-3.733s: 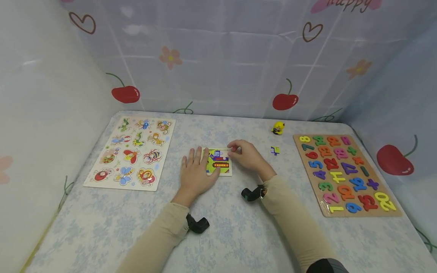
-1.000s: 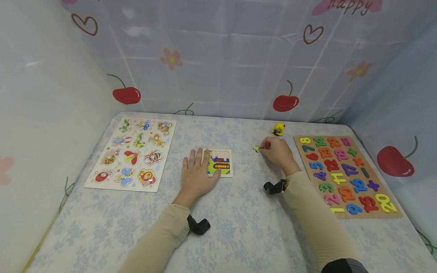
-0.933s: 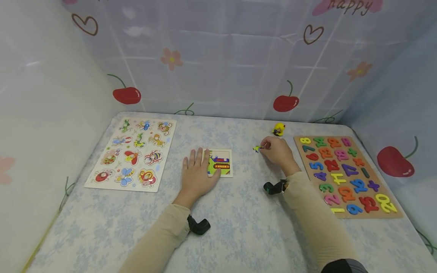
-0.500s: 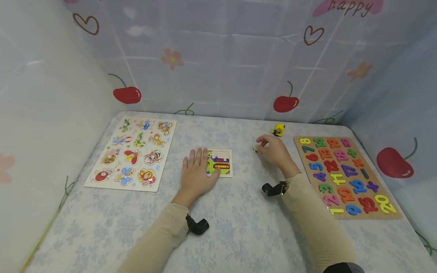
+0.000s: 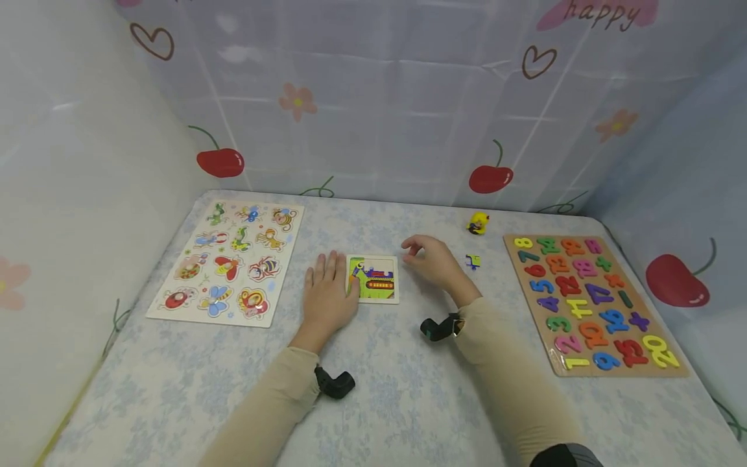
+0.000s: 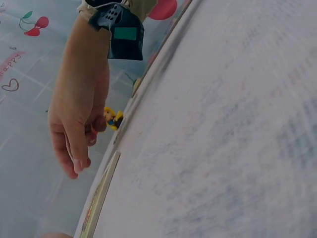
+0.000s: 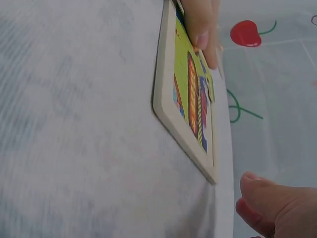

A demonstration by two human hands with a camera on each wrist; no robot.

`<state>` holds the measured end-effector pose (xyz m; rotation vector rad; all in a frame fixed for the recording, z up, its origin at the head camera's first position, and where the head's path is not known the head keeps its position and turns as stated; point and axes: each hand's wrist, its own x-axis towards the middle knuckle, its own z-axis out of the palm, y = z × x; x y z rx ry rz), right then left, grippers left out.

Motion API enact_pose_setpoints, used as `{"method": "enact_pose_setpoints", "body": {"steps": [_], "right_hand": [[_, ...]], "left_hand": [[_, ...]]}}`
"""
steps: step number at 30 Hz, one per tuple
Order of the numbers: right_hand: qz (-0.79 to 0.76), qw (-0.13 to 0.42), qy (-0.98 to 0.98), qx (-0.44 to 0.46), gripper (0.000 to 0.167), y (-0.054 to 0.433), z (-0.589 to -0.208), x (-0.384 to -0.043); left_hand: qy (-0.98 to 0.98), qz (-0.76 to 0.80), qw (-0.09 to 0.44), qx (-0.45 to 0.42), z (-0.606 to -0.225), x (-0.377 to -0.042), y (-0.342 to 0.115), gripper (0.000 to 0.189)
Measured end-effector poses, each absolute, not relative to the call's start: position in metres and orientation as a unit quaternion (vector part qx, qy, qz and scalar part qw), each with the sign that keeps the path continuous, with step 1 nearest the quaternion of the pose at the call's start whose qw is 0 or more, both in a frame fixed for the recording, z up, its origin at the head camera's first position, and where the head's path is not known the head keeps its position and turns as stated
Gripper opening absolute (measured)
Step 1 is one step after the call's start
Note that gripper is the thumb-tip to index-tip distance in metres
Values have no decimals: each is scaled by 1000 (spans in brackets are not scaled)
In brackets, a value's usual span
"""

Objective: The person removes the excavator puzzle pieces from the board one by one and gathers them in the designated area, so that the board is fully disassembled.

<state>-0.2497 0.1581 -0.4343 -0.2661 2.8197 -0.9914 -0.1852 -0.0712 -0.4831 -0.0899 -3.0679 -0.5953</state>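
Pale cloth (image 5: 373, 130) printed with cherries and hearts hangs behind a desk (image 5: 397, 402) covered in faint blue flowers. Near the desk's middle lies a small square puzzle (image 5: 378, 284) with a digger picture. Of the person's hands, the left hand (image 5: 329, 297) lies flat, fingers straight, its thumb over the puzzle's left edge. The right hand (image 5: 432, 259) hangs just beside the puzzle's right edge, fingers loosely bent, nothing visible in its hold. Farther right, a loose piece (image 5: 473, 261) lies on the desk; beyond it, near the far edge, stands a yellow toy (image 5: 477, 223). By the left edge lies an insect board (image 5: 242, 280), by the right edge a number board (image 5: 585, 295).
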Motion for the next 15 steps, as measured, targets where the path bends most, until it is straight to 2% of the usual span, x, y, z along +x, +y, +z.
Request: {"method": "enact_pose_setpoints", "body": {"steps": [15], "right_hand": [[-286, 104, 935, -183, 30, 98, -443, -254]], "left_hand": [[-986, -164, 4, -24, -486, -187, -71, 69]]}}
